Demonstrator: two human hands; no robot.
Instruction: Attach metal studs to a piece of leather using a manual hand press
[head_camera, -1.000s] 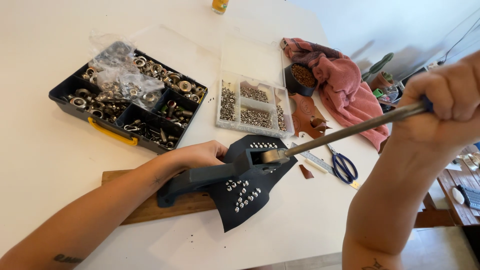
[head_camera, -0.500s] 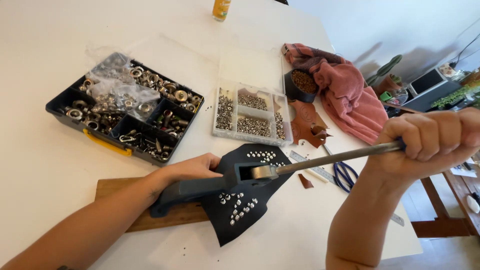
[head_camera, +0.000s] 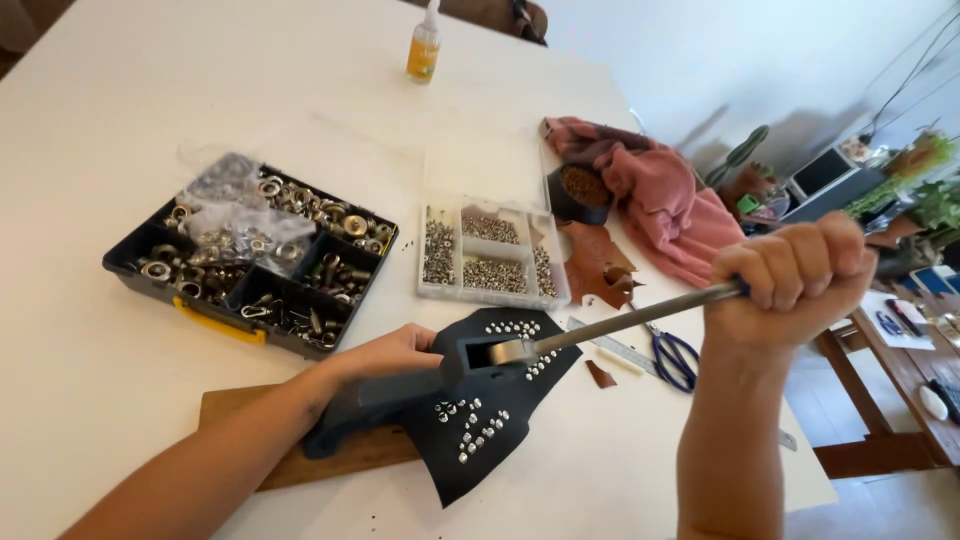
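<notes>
While the left hand (head_camera: 392, 352) presses the press (head_camera: 420, 385), the right grip (head_camera: 792, 275) clenches its lever (head_camera: 620, 320).

We're at a home craft table, set up for leatherwork: a big white table (head_camera: 120, 90) carries a black compartment organiser (head_camera: 250, 265) full of metal rings and fittings, a clear box of small studs (head_camera: 490, 258) and brown leather scraps (head_camera: 595, 262). Beyond the table edge, potted plants (head_camera: 925, 175) and a small wooden side table (head_camera: 890, 400) give it that lived-in, domestic look.
</notes>
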